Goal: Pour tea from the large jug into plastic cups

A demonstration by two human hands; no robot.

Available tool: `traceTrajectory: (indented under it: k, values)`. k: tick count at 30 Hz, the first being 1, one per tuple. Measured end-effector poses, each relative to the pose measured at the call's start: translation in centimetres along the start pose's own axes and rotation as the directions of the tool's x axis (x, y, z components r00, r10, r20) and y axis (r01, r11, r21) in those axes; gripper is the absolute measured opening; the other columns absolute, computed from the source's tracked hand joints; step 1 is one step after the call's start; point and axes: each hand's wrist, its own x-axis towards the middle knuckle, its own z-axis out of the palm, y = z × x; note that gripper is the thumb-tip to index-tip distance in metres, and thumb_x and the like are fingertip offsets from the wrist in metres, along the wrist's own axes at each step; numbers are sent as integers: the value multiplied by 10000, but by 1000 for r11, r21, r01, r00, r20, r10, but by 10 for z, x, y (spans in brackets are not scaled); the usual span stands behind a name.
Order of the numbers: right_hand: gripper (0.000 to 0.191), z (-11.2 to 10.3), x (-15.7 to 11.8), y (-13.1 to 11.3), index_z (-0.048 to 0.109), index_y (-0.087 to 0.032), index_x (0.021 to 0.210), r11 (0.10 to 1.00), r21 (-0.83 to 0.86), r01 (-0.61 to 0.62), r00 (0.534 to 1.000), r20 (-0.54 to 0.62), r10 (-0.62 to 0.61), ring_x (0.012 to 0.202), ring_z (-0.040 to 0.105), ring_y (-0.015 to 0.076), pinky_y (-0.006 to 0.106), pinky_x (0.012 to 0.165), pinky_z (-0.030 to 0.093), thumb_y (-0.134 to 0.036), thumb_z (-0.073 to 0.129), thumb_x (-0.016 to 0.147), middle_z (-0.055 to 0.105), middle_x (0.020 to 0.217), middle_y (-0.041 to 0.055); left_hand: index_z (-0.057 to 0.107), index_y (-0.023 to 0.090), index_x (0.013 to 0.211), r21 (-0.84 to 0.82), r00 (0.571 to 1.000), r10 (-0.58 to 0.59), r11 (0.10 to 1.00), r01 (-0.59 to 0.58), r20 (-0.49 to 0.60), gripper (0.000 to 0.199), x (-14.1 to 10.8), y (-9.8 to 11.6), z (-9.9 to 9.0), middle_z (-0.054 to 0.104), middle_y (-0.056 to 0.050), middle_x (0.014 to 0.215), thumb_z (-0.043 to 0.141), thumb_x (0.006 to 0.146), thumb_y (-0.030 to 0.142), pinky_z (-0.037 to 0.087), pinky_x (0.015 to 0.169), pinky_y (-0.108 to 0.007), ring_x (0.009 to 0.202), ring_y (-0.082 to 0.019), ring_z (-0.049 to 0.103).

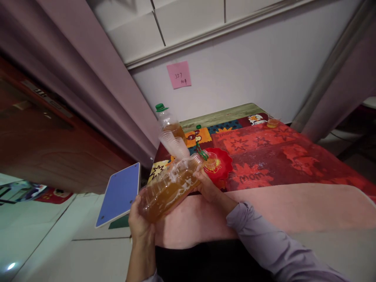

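A large clear plastic bottle (pixel 173 188) of amber liquid is tilted, with its neck toward the right. Around its base my left hand (pixel 139 219) is closed. My right hand (pixel 207 185) grips it near the neck, from below. The bottle's mouth, with a green ring, is over a clear plastic cup (pixel 212 161) standing in a red scalloped dish (pixel 225 163). Some amber liquid shows in that cup. Just behind the bottle lies a stack of clear plastic cups (pixel 173 144).
A second bottle with a green cap (pixel 171 123) stands at the table's back left. A loose green cap (pixel 199 126) lies nearby. At the far right corner is another cup (pixel 273 122) with amber liquid. A blue-topped stool (pixel 122 194) stands left of the table (pixel 264 203).
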Motion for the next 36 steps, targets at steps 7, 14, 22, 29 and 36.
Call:
traceTrajectory:
  k: [7, 14, 22, 29, 36]
  values:
    - [964, -2, 3, -7, 412, -320, 1555, 971, -169, 169, 982, -52, -180, 1396, 598, 354, 545, 1191, 483, -578, 863, 744, 655, 1477, 89, 817, 230, 1007, -146, 996, -5, 989, 18, 92, 310, 8, -32, -7, 838, -33, 1054, 728, 796, 440, 574, 1002, -425, 1047, -265, 759]
    - [1060, 8, 1, -18, 340, -320, 1606, 951, -278, 138, 990, -1, -144, 1383, 617, 365, 585, 1195, 460, -611, 866, 734, 669, 1461, 110, 812, 198, 1070, -179, 988, 3, 983, 25, 157, 387, 22, -55, -23, 827, -83, 1109, 731, 802, 465, 552, 1043, -436, 1088, -278, 753]
    - [1024, 30, -7, -27, 336, -294, 1632, 903, -409, 130, 991, 30, -129, 1490, 524, 342, 541, 1287, 365, -518, 871, 788, 585, 1574, 102, 673, 219, 1403, 399, 752, 448, 651, -645, 484, 827, 21, 6, -25, 601, -157, 1569, 921, 688, 552, 307, 1291, -517, 1498, -377, 504]
    - [974, 51, -5, -36, 303, -327, 1631, 901, -414, 130, 984, 163, -67, 1461, 563, 333, 564, 1220, 468, -498, 854, 846, 561, 1595, 112, 655, 231, 1420, 432, 680, 239, 618, -657, 693, 1181, 19, 27, 8, 588, -193, 1576, 1061, 327, 414, 292, 1282, -601, 1479, -470, 506]
    - [948, 40, 2, -85, 547, -269, 1520, 681, -720, 134, 979, 204, 23, 1337, 656, 373, 600, 1138, 539, -394, 978, 685, 649, 1495, 127, 675, 247, 1383, 436, 693, 301, 599, -672, 655, 1179, 23, 18, -1, 657, -182, 1474, 1060, 280, 409, 360, 1242, -592, 1414, -474, 565]
